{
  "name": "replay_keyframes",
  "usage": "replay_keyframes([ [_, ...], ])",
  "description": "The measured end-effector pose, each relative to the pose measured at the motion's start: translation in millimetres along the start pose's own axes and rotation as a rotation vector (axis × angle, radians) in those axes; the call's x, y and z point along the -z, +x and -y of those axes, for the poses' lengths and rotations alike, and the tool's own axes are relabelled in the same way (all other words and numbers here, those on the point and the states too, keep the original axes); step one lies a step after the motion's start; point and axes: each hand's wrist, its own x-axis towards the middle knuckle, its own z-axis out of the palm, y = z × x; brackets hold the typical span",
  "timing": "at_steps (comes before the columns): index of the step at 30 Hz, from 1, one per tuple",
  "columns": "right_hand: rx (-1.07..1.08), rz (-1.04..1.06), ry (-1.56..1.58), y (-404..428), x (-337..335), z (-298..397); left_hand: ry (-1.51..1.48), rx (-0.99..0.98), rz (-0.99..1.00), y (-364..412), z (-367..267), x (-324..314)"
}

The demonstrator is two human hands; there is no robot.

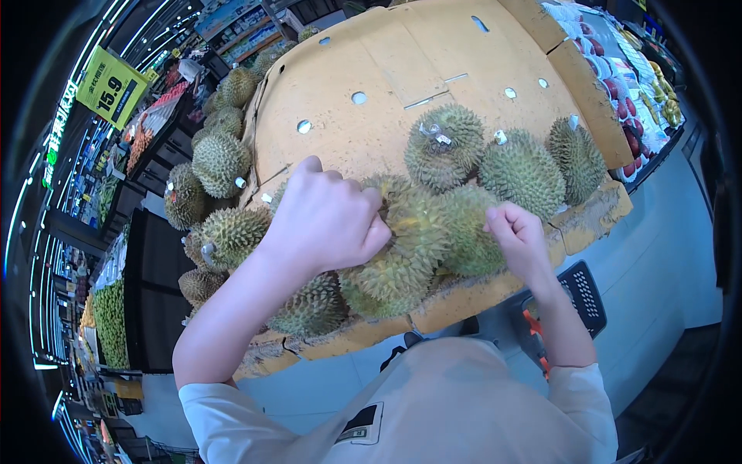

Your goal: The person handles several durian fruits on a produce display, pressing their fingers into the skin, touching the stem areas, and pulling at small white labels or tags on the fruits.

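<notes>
My left hand [330,217] is closed in a fist at the stem end of a greenish-yellow spiky durian [414,223]; the stem itself is mostly hidden by the fingers. That durian lies over others near the front edge of a display lined with worn cardboard [324,342]. My right hand [516,232] is curled, thumb against the fingers, beside a blurred green durian [469,226]; nothing shows inside it. Behind are a durian with a tagged stem [443,145], a wide durian [522,171] and a narrower one [575,159].
More durians [220,162] are heaped along the display's left side. Net-wrapped red fruit [629,110] stands at the right. A yellow price sign [110,87] hangs at the upper left, above other produce stands. A dark perforated plastic object [582,298] is near the right forearm.
</notes>
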Motion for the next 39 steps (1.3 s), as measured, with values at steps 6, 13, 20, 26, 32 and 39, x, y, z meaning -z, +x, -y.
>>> replay_keyframes([
  [6,0.217,0.046,0.058,-21,-9,-13,0.002,-0.055,-0.054,4,0,-3],
  [13,0.553,0.070,-0.198,-28,-24,24,-0.010,-0.027,-0.050,3,-2,-1],
  [20,0.710,0.034,-0.209,-18,-38,28,-0.027,-0.026,-0.075,-1,-3,0],
  [26,0.843,0.018,-0.287,-12,-44,25,-0.029,0.016,0.069,-5,-2,5],
  [32,0.944,0.025,-0.365,-16,-54,32,-0.060,0.016,0.139,-23,6,7],
  [39,1.023,0.099,-0.474,-26,-70,44,-0.118,0.061,0.076,-56,15,2],
])
